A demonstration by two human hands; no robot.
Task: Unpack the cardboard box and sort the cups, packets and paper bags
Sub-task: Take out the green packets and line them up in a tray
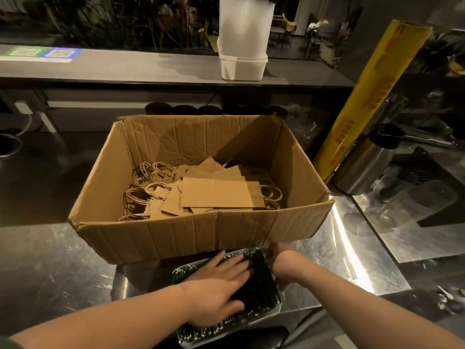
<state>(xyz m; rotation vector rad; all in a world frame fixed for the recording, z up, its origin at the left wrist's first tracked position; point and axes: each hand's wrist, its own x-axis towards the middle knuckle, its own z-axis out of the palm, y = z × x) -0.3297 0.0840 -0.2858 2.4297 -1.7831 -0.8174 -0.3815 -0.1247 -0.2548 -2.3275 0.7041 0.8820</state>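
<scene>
An open cardboard box (191, 235) stands on the steel counter. Inside it lie several flat brown paper bags (216, 192) with twisted paper handles. In front of the box, at the counter's near edge, sits a white tray (274, 311) packed with dark green and black packets (261, 285). My left hand (216, 288) lies flat on top of the packets, fingers spread. My right hand (281, 265) holds the tray's right side, its fingers hidden behind the packets and the rim. No cups show in the box.
A tall stack of white plastic containers (242, 41) stands on the raised shelf behind the box. A long yellow roll box (370, 96) leans at the right beside a steel canister (362, 167). Steel counter (50, 260) stretches left and right.
</scene>
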